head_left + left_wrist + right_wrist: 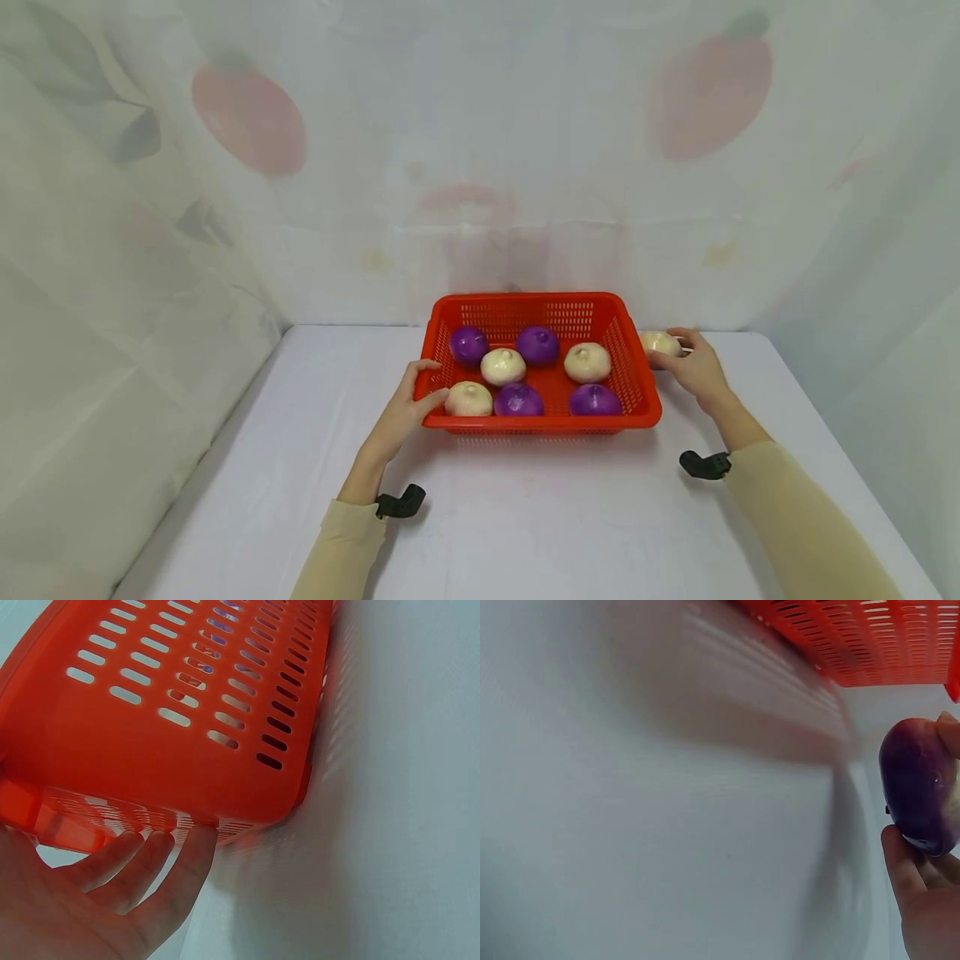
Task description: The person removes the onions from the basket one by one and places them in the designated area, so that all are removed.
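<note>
My left hand grips the left side of a red plastic basket. The thumb reaches over its rim, while the fingers lie against the outer wall in the left wrist view. Just right of the basket, my right hand holds a turnip between thumb and fingers. Its cream side faces up, and its purple side shows in the right wrist view. Inside the basket lie several turnips, some purple side up, others cream side up. Whether the held turnip touches the table is unclear.
A white-covered table carries the basket. Behind it hangs a pale cloth with faded fruit prints, and similar cloth closes off both sides. Small black devices are strapped to both wrists.
</note>
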Tool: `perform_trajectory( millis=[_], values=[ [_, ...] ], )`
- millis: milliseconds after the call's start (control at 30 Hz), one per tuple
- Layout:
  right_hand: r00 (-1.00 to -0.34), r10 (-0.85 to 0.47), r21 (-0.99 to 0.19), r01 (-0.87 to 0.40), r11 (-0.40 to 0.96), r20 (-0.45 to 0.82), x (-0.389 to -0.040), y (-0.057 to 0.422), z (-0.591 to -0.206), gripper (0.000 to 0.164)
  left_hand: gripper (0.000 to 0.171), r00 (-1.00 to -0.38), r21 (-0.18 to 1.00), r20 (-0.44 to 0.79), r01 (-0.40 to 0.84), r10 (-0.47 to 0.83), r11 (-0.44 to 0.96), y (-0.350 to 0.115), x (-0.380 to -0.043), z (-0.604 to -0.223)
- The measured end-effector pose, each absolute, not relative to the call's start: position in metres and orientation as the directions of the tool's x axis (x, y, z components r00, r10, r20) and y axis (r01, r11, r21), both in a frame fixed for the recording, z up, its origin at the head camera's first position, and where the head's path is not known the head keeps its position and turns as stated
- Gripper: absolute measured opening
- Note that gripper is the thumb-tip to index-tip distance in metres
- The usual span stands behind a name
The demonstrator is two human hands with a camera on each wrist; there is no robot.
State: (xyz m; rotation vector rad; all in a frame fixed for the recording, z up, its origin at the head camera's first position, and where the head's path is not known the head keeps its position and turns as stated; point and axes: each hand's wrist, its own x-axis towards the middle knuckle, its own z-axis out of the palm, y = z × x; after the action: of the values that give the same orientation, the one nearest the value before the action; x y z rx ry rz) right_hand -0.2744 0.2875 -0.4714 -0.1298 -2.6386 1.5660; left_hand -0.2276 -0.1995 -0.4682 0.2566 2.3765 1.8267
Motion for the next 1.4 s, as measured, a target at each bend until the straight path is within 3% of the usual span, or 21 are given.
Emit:
perform_trajectory(
  millis=[800, 1033, 1400],
  values=[
    [-0.998, 0.054, -0.781, 0.055, 0.622, -0.027, -0.271, 0.288, -0.476, 0.080, 0.050, -0.979, 0.961, 0.010, 0.066, 0.203, 0.269, -0.201, -0.226, -0.468],
    [-0.997, 0.060, -0.733, 0.009, 0.680, 0.043, -0.262, 0.293, -0.456, 0.080, 0.055, -0.975, 0.963, 0.012, 0.072, 0.224, 0.259, -0.200, -0.228, -0.468],
    [-0.983, 0.032, -0.756, -0.117, 0.644, 0.180, -0.249, 0.289, -0.407, 0.067, 0.053, -0.978, 0.963, -0.007, 0.050, 0.208, 0.265, -0.197, -0.224, -0.460]
  ],
)
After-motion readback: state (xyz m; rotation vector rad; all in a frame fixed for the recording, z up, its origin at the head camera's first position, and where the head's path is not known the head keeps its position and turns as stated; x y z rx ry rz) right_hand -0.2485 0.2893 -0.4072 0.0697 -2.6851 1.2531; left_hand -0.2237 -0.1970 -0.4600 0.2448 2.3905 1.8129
